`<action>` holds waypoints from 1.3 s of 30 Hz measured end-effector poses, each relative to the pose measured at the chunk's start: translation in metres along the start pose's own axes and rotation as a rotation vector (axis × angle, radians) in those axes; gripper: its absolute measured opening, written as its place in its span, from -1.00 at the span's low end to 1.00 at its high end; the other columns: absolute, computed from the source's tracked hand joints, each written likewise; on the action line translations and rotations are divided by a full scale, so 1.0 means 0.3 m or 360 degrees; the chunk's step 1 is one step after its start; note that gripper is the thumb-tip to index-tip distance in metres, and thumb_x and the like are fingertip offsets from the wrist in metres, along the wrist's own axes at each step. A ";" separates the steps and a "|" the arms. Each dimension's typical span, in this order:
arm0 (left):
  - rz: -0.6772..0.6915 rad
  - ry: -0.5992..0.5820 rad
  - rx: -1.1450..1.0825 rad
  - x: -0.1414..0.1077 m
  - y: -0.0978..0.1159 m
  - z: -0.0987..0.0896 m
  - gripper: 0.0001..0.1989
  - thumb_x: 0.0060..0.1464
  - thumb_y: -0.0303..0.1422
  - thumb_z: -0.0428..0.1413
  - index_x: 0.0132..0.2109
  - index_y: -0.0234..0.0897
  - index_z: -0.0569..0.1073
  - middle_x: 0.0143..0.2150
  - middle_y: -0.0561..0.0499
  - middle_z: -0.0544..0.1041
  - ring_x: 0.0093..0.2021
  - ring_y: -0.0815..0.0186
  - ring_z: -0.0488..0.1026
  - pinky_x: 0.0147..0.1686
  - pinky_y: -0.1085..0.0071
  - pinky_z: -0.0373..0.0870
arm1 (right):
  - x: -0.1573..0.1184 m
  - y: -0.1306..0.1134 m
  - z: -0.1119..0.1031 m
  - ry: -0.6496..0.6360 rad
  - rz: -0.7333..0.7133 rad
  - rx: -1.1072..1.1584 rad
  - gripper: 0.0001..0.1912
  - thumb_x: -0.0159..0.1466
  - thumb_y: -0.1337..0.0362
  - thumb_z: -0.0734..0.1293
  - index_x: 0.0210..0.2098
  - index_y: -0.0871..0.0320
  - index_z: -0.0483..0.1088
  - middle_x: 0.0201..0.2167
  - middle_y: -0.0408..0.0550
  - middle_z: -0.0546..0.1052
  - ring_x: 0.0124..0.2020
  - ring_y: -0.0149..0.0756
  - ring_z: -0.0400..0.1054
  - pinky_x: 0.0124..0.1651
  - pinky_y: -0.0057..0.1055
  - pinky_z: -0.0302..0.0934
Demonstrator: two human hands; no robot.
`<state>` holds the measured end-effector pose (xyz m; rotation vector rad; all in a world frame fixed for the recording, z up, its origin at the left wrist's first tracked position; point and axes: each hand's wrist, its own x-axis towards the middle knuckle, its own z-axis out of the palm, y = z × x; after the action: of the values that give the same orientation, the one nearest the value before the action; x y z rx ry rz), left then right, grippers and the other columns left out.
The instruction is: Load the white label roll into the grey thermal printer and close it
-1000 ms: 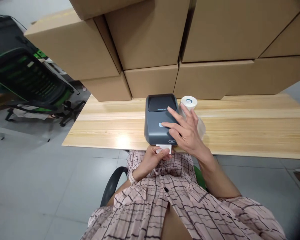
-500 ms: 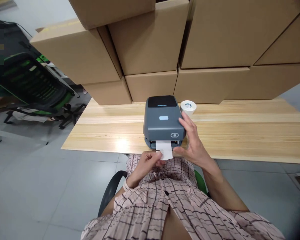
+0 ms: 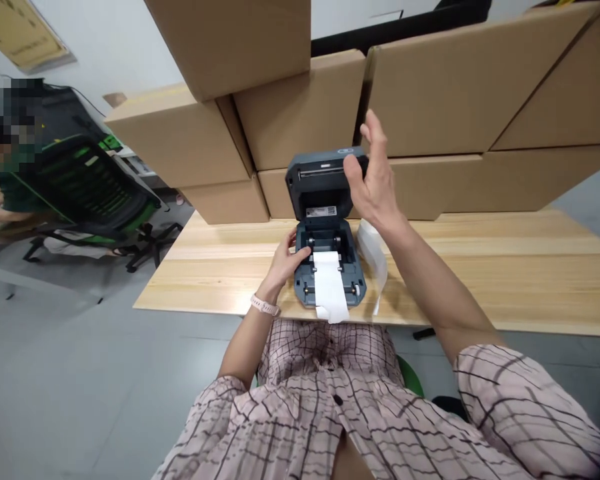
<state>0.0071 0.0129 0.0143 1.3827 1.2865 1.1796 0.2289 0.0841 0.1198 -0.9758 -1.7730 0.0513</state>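
Head view: label printer (image 3: pixel 305 267) sitting on wooden counter (image 3: pixel 480 267), near front edge, lid (image 3: pixel 325 183) standing open. Left hand (image 3: pixel 283 262) resting on printer's left side, fingers slightly bent, touching the edge, not clenched. Right hand (image 3: pixel 375 183) rising at lid's right edge, fingers spread, thumb over the edge; can't quite tell if they're gripping it. White paper strip (image 3: pixel 330 283) lying through the open base, hanging over its front. Loose paper (image 3: pixel 374 257) trailing just beside printer. Cardboard boxes (image 3: pixel 435 93) standing behind.
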 end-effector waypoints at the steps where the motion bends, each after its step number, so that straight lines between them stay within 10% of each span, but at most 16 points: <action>1: 0.0001 -0.0029 -0.0014 0.009 -0.006 0.013 -0.25 0.03 -0.37 0.28 0.38 -0.29 0.37 0.33 -0.25 0.51 0.31 0.01 0.43 0.34 0.04 0.36 | 0.030 0.024 0.014 0.0007 0.0013 0.0009 -0.22 0.52 -0.26 -0.05 0.60 -0.28 -0.42 0.62 -0.10 0.00 0.59 0.03 0.02 0.54 0.19 0.02; 7: 0.0064 0.0003 -0.0016 0.005 -0.033 0.038 -0.22 -0.02 -0.43 0.25 0.39 -0.29 0.36 0.34 -0.23 0.51 0.28 0.03 0.47 0.34 0.05 0.36 | 0.040 0.000 0.004 0.0189 -0.0144 -0.0148 -0.22 0.51 -0.06 0.18 0.60 -0.24 -0.25 0.62 -0.08 0.00 0.63 0.04 -0.13 0.56 0.19 0.00; 12: 0.0105 0.0019 0.0056 0.004 -0.042 0.031 -0.24 -0.01 -0.42 0.25 0.37 -0.30 0.39 0.37 -0.25 0.48 0.27 0.03 0.47 0.32 0.06 0.38 | -0.135 -0.068 -0.020 -0.0013 -0.0687 -0.0050 -0.57 0.40 0.36 0.28 0.20 -0.10 0.49 0.12 0.00 0.64 0.11 0.01 0.55 0.20 0.01 0.40; 18: 0.0071 0.0044 0.0039 0.000 -0.036 0.039 -0.27 -0.01 -0.44 0.23 0.36 -0.30 0.42 0.32 -0.23 0.53 0.22 0.06 0.51 0.28 0.09 0.42 | -0.149 0.047 -0.025 -0.0396 -0.0270 -0.0085 -0.77 0.34 0.37 0.26 -0.14 0.08 0.55 -0.03 0.10 0.65 0.02 0.02 0.53 0.11 0.02 0.41; 28: 0.0036 0.0062 -0.0081 -0.001 -0.047 0.037 -0.28 -0.02 -0.42 0.28 0.34 -0.30 0.44 0.29 -0.24 0.56 0.18 0.08 0.54 0.19 0.12 0.49 | -0.115 0.060 0.009 -0.0547 -0.0034 -0.0185 -0.70 0.32 0.39 0.22 -0.02 0.12 0.49 0.21 0.20 0.53 0.25 0.07 0.40 0.27 -0.02 0.29; 34: 0.0098 0.0035 -0.0114 0.006 -0.086 0.033 -0.25 -0.01 -0.40 0.29 0.37 -0.27 0.40 0.30 -0.24 0.55 0.23 0.03 0.52 0.24 0.08 0.46 | -0.185 -0.039 0.051 -0.1718 -0.0234 -0.0237 -0.74 0.25 0.52 0.20 -0.22 0.09 0.42 -0.36 -0.04 0.60 -0.23 -0.13 0.50 0.37 -0.02 0.10; 39: 0.0252 -0.0184 -0.0219 0.013 -0.116 0.019 -0.07 0.14 -0.41 0.17 0.58 -0.10 -0.01 0.56 -0.19 0.26 0.51 0.09 0.27 0.49 0.04 0.17 | -0.222 -0.061 0.081 -0.1832 -0.0212 -0.0327 -0.73 0.31 0.50 0.16 -0.10 0.13 0.37 -0.36 0.03 0.62 -0.21 -0.08 0.51 0.44 0.06 -0.05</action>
<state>0.0072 0.0193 -0.0207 1.4496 1.0111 1.2507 0.2055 0.0399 0.0665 -1.0464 -2.9329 0.4229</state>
